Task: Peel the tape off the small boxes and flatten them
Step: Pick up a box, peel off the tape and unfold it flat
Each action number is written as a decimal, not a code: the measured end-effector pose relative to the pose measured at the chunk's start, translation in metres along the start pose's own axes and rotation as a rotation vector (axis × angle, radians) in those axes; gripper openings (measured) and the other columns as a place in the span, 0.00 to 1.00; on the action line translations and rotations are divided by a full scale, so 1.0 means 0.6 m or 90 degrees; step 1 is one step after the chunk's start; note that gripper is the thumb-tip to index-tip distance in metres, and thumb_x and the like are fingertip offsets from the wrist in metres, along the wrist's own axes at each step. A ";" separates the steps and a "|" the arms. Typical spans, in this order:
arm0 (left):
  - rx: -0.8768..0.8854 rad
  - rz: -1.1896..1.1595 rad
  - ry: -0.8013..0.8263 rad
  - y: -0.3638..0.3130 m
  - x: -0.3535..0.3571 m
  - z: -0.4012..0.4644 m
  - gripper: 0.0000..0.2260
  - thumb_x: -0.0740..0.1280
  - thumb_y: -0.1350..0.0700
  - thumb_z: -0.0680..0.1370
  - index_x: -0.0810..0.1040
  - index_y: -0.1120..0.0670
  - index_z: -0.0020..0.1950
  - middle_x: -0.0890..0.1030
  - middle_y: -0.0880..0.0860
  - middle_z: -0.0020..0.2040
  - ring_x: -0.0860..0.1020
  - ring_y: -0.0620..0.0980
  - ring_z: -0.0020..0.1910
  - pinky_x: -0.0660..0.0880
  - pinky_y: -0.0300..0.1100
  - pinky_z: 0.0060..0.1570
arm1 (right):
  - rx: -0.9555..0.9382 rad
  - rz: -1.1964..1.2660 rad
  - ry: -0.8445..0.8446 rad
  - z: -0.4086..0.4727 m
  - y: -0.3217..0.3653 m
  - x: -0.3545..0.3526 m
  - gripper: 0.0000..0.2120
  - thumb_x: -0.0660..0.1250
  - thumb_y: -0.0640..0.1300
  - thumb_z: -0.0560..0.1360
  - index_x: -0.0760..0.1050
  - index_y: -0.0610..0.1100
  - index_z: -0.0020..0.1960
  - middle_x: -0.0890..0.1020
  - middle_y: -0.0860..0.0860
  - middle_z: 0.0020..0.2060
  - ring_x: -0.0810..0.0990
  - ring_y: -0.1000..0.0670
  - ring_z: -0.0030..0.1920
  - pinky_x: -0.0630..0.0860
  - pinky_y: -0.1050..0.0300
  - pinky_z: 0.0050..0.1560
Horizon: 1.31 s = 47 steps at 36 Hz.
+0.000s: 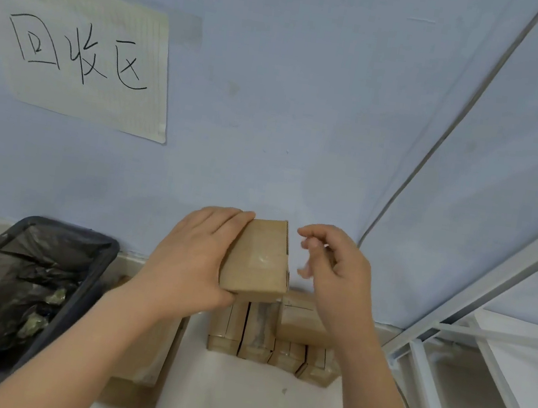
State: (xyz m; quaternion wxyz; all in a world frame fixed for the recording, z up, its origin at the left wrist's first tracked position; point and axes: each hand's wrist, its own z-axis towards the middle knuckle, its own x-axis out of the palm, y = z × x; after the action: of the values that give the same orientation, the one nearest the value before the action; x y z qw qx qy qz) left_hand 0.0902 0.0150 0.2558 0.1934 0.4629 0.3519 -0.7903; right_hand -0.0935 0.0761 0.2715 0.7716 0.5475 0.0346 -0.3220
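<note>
Gripping a small box [256, 257] in the air above the stacked boxes [272, 339], the left hand [190, 262] is steadying it, taped face up, while the right hand [333, 275], fingers loosely curled and holding nothing, is hovering beside its edge, seemingly to pick at the tape [261, 261].

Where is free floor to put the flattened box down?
Bare floor lies in front of the stacked small boxes, between the forearms. Crowded: the lined bin at left, flat cardboard beside it, white frame at right.
</note>
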 end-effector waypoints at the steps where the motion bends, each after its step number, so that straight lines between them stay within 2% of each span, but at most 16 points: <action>1: 0.011 -0.002 0.012 0.002 -0.004 0.000 0.45 0.68 0.43 0.60 0.60 0.50 0.75 0.66 0.46 0.70 0.60 0.43 0.68 0.52 0.33 0.64 | -0.048 -0.018 0.015 -0.001 -0.002 -0.001 0.17 0.56 0.33 0.78 0.76 0.52 0.47 0.77 0.56 0.46 0.77 0.58 0.44 0.74 0.68 0.48; 3: 0.025 -0.012 0.034 0.006 -0.009 0.001 0.45 0.69 0.43 0.59 0.59 0.49 0.76 0.65 0.45 0.70 0.59 0.42 0.67 0.51 0.31 0.63 | -0.117 -0.060 0.072 -0.003 -0.004 0.002 0.23 0.51 0.31 0.74 0.77 0.54 0.49 0.75 0.54 0.55 0.73 0.60 0.58 0.68 0.70 0.58; 5: 0.040 -0.030 0.054 0.011 -0.012 0.002 0.46 0.73 0.44 0.59 0.60 0.48 0.75 0.66 0.44 0.70 0.60 0.41 0.67 0.54 0.32 0.64 | -0.155 -0.097 0.138 -0.007 -0.008 0.010 0.24 0.48 0.34 0.71 0.75 0.57 0.50 0.71 0.57 0.60 0.66 0.61 0.64 0.63 0.70 0.63; 8: 0.063 -0.045 0.081 0.017 -0.014 -0.001 0.44 0.74 0.46 0.58 0.63 0.48 0.74 0.68 0.42 0.67 0.63 0.39 0.65 0.57 0.31 0.63 | -0.208 -0.162 0.190 -0.012 -0.012 0.025 0.23 0.46 0.41 0.67 0.74 0.57 0.51 0.69 0.62 0.59 0.62 0.61 0.64 0.63 0.61 0.65; 11: 0.078 -0.030 0.101 0.022 -0.018 -0.004 0.44 0.74 0.47 0.56 0.66 0.48 0.72 0.71 0.41 0.63 0.66 0.39 0.61 0.58 0.26 0.59 | -0.222 -0.187 0.225 -0.013 -0.018 0.035 0.24 0.46 0.37 0.66 0.74 0.56 0.49 0.68 0.64 0.60 0.61 0.62 0.64 0.64 0.54 0.65; 15: 0.058 -0.057 0.138 0.024 -0.028 -0.008 0.44 0.74 0.47 0.55 0.67 0.46 0.71 0.67 0.35 0.58 0.65 0.37 0.58 0.58 0.22 0.56 | -0.190 -0.159 0.295 -0.013 -0.012 0.038 0.25 0.46 0.34 0.66 0.73 0.55 0.49 0.67 0.63 0.62 0.62 0.62 0.65 0.63 0.67 0.63; 19: 0.045 -0.067 0.162 0.025 -0.032 -0.013 0.43 0.75 0.47 0.55 0.69 0.46 0.69 0.69 0.35 0.57 0.67 0.38 0.57 0.62 0.27 0.56 | -0.163 -0.139 0.352 -0.016 -0.010 0.045 0.24 0.46 0.33 0.66 0.72 0.54 0.47 0.66 0.61 0.65 0.64 0.59 0.67 0.66 0.66 0.62; 22: 0.036 -0.081 0.166 0.025 -0.033 -0.014 0.42 0.74 0.46 0.53 0.70 0.45 0.68 0.70 0.35 0.55 0.68 0.39 0.56 0.66 0.33 0.56 | -0.160 -0.118 0.361 -0.016 -0.010 0.048 0.23 0.46 0.32 0.67 0.73 0.53 0.46 0.67 0.63 0.64 0.65 0.59 0.66 0.65 0.68 0.62; 25: 0.035 -0.089 0.156 0.025 -0.032 -0.014 0.43 0.73 0.44 0.52 0.70 0.45 0.68 0.72 0.35 0.56 0.67 0.38 0.54 0.64 0.30 0.55 | -0.166 -0.099 0.351 -0.014 -0.009 0.047 0.24 0.48 0.30 0.66 0.74 0.53 0.45 0.67 0.63 0.65 0.67 0.57 0.67 0.65 0.67 0.62; 29: 0.044 -0.079 0.127 0.023 -0.030 -0.015 0.44 0.73 0.43 0.52 0.70 0.46 0.69 0.74 0.38 0.59 0.68 0.38 0.55 0.59 0.27 0.57 | -0.192 -0.092 0.335 -0.013 -0.009 0.043 0.23 0.49 0.30 0.67 0.75 0.53 0.45 0.69 0.59 0.67 0.67 0.55 0.68 0.66 0.63 0.65; 33: 0.061 -0.037 0.090 0.019 -0.028 -0.020 0.44 0.72 0.42 0.52 0.70 0.47 0.69 0.73 0.38 0.60 0.68 0.37 0.56 0.48 0.26 0.63 | -0.196 -0.079 0.336 -0.016 -0.007 0.038 0.22 0.46 0.39 0.68 0.76 0.54 0.46 0.66 0.58 0.70 0.66 0.57 0.70 0.64 0.64 0.66; 35: 0.070 -0.015 0.060 0.016 -0.026 -0.025 0.42 0.70 0.42 0.53 0.71 0.48 0.68 0.74 0.39 0.59 0.70 0.38 0.58 0.44 0.31 0.67 | -0.209 -0.091 0.336 -0.018 -0.007 0.038 0.22 0.45 0.41 0.68 0.76 0.53 0.47 0.65 0.58 0.71 0.65 0.57 0.70 0.64 0.65 0.66; 38: 0.085 0.014 0.031 0.010 -0.024 -0.030 0.40 0.66 0.40 0.52 0.74 0.50 0.64 0.78 0.42 0.56 0.72 0.40 0.55 0.50 0.42 0.69 | -0.236 -0.103 0.331 -0.019 -0.009 0.039 0.20 0.46 0.40 0.69 0.75 0.52 0.45 0.66 0.55 0.71 0.66 0.56 0.70 0.65 0.63 0.66; 40: 0.093 0.032 0.025 0.009 -0.021 -0.030 0.40 0.66 0.39 0.52 0.74 0.50 0.63 0.78 0.42 0.54 0.74 0.41 0.53 0.54 0.45 0.67 | -0.245 -0.102 0.330 -0.018 -0.009 0.038 0.20 0.46 0.38 0.69 0.75 0.52 0.45 0.66 0.54 0.72 0.66 0.55 0.70 0.66 0.62 0.66; 47: 0.104 -0.008 0.011 0.008 -0.020 -0.031 0.39 0.69 0.42 0.52 0.74 0.50 0.63 0.78 0.41 0.55 0.71 0.39 0.53 0.56 0.40 0.62 | -0.277 -0.117 0.314 -0.018 0.000 0.029 0.19 0.49 0.36 0.72 0.76 0.50 0.44 0.66 0.54 0.72 0.67 0.55 0.69 0.65 0.65 0.65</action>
State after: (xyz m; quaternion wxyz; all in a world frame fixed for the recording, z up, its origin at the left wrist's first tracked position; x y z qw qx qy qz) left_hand 0.1103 0.0255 0.2583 0.1468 0.4814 0.2906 -0.8138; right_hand -0.0765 0.0777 0.2599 0.8066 0.4258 0.3374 -0.2328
